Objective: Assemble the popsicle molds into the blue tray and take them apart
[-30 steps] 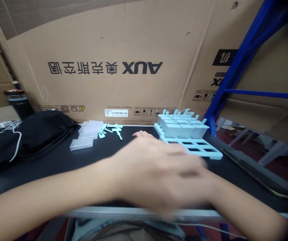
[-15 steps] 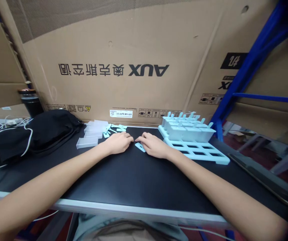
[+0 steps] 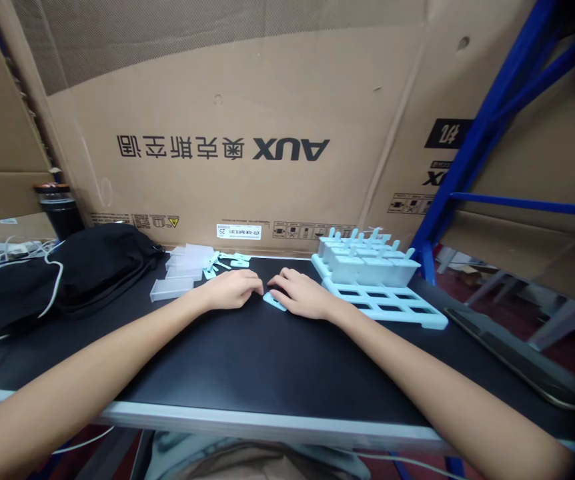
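Note:
My left hand point(image 3: 235, 289) rests on the black tabletop with its fingers curled together; whatever may be between them is hidden. To its right, my right hand point(image 3: 298, 292) touches a small light-blue flat piece point(image 3: 274, 302) lying on the table, its fingers bent over the piece's right end. Several light-blue stick pieces point(image 3: 240, 261) and clear plastic molds point(image 3: 172, 289) lie beyond and left of my left hand. Past my right hand, a light-blue rack point(image 3: 395, 301) has open slots in front and filled molds with sticks point(image 3: 367, 267) standing upright behind.
A black bag point(image 3: 102, 267) and white cables lie on the left, with a dark bottle point(image 3: 60, 212) behind. A large cardboard box point(image 3: 217, 193) stands along the back. Blue metal framing point(image 3: 467, 173) and a dark flat object point(image 3: 517, 363) are on the right.
The camera view has shifted slightly. My right hand's fingers have lifted and spread a little over the light-blue piece, while my left hand stays nearly in place.

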Motion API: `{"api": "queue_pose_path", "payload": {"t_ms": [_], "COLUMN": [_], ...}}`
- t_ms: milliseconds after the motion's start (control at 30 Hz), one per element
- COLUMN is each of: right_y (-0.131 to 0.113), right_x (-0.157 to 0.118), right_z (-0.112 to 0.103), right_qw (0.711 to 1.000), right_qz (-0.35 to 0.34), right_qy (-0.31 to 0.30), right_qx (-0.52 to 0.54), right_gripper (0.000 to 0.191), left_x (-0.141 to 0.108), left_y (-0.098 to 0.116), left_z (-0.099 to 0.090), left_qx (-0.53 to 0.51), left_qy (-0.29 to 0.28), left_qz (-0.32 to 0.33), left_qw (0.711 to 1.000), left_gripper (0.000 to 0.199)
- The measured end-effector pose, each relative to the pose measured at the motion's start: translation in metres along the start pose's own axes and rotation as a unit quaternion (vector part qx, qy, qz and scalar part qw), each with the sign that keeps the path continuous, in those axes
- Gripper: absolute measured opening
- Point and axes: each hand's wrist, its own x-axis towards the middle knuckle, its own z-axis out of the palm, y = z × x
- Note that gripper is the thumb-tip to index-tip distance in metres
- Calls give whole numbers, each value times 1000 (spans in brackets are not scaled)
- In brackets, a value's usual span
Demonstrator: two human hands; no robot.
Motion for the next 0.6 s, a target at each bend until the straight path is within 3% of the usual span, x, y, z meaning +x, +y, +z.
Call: {"api": "queue_pose_path", "payload": {"t_ms": [133, 367, 500, 600], "right_y": [3, 7, 7, 5], "right_x": [1, -5, -5, -4], "right_z": [-1, -12, -11, -8], "right_qw": [1000, 997, 997, 998], "right_qz": [-1, 15, 6, 4], "right_qy": [4, -7, -23, -15], "right_qx": [3, 70, 69, 53], "right_gripper": [34, 35, 32, 36], "left_x": [1, -1, -7, -22], "left_y": [5, 0, -10, -19], "left_z": [-5, -27, -60, -95], "left_qx": [19, 178, 274, 322], "left_qy": [3, 13, 7, -12], "left_qz": [-35, -180, -278, -361], "left_qw": [999, 967, 921, 875], "left_gripper": [34, 32, 32, 43]}}
